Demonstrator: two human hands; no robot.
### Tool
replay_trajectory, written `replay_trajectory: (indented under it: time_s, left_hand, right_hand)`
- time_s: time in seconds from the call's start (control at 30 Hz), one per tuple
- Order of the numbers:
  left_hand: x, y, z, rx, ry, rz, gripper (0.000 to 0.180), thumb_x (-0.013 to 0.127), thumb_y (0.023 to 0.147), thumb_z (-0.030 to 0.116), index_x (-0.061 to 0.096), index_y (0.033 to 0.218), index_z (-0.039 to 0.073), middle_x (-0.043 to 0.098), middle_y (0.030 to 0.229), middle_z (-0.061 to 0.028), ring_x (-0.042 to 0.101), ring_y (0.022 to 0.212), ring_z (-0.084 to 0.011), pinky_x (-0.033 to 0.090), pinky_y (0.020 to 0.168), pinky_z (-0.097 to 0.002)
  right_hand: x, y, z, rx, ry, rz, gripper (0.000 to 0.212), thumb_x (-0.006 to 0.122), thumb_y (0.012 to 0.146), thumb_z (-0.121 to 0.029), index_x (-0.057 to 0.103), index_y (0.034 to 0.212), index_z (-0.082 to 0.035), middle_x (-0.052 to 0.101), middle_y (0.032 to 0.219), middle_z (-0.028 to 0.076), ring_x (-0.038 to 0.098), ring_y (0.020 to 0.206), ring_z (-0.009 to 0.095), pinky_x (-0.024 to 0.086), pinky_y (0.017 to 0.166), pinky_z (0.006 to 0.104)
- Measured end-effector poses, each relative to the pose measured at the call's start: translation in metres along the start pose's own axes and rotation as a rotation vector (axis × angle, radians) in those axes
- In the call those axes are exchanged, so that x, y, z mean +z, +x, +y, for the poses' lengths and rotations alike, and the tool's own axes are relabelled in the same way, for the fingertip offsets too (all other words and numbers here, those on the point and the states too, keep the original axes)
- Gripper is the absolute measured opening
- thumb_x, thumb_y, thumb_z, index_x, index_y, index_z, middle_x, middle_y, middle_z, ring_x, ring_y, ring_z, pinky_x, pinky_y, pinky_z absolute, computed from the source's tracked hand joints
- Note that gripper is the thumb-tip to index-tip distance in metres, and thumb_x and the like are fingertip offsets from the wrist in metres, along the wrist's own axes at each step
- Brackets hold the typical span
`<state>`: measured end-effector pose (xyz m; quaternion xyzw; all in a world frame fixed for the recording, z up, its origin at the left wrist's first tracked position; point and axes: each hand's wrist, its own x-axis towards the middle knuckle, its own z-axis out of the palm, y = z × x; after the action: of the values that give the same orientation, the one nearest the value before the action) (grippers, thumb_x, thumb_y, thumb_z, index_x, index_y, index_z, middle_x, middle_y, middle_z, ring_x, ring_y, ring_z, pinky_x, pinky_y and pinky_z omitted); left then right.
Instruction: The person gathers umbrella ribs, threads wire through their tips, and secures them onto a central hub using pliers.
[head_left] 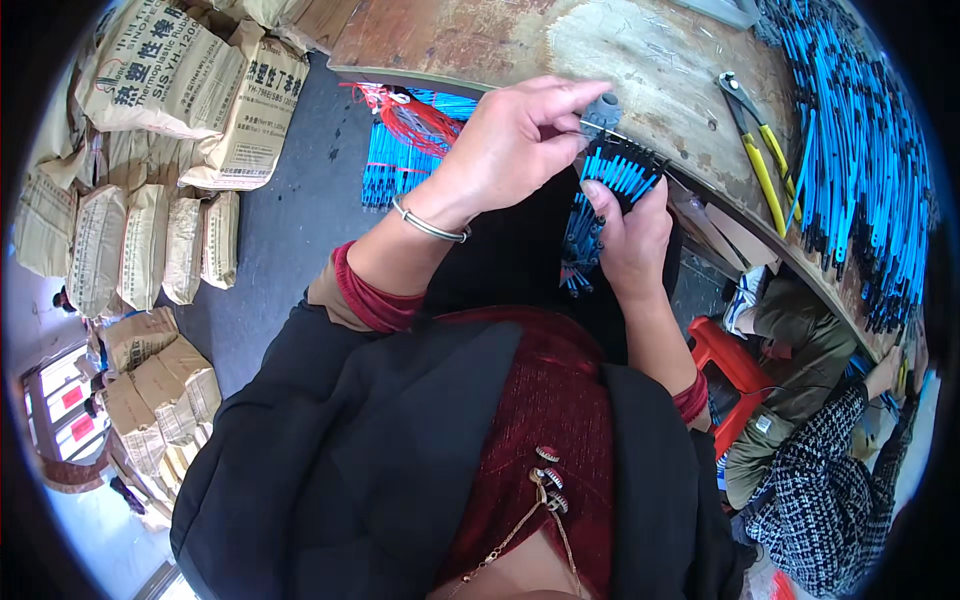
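Observation:
At the table's front edge, my right hand (638,240) is wrapped round a bundle of thin blue strips with black ends (622,175). Its thumb presses on the strips, and their lower ends hang below the palm. My left hand (505,150) comes in from the left with thumb and fingers pinched together. A thin wire-like piece (612,132) runs from its fingertips along the black ends at the top of the bundle. Close to the left index finger stands a grey rounded piece (603,108). The left fingers partly hide what they grip.
On the wooden table (450,45) lie cutting pliers with yellow handles (762,165) and a large heap of blue strips (860,150). More blue strips (392,165) and red strands (425,128) lie left. Paper sacks (165,75) line the left side. A person (815,500) sits right, near a red stool (730,370).

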<state>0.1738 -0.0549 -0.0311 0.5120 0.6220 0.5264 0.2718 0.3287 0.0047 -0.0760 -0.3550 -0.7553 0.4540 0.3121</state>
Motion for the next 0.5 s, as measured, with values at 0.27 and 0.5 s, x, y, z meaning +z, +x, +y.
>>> replay_trajectory:
  time_s: [0.27,0.5]
  left_hand:
    - [0.011,-0.008,0.002,0.054,-0.037,0.099,0.045,0.064,0.074,-0.003,0.055,0.118,0.004,0.056,0.091,-0.0040,0.057,0.076,-0.0077,0.047,0.066,-0.0200]
    - [0.015,-0.011,0.011,0.022,0.120,0.175,0.047,0.066,0.074,-0.003,0.053,0.119,0.002,0.056,0.092,-0.0020,0.056,0.080,-0.0067,0.048,0.068,-0.0199]
  right_hand:
    - [0.001,-0.001,-0.003,0.003,0.020,0.029,0.040,0.068,0.079,-0.024,0.049,0.105,0.001,0.064,0.087,0.015,0.063,0.078,0.027,0.048,0.071,0.0340]
    - [0.002,-0.001,-0.005,-0.017,0.016,0.019,0.037,0.068,0.080,-0.020,0.050,0.105,0.000,0.064,0.087,0.013,0.063,0.077,0.024,0.048,0.071,0.0320]
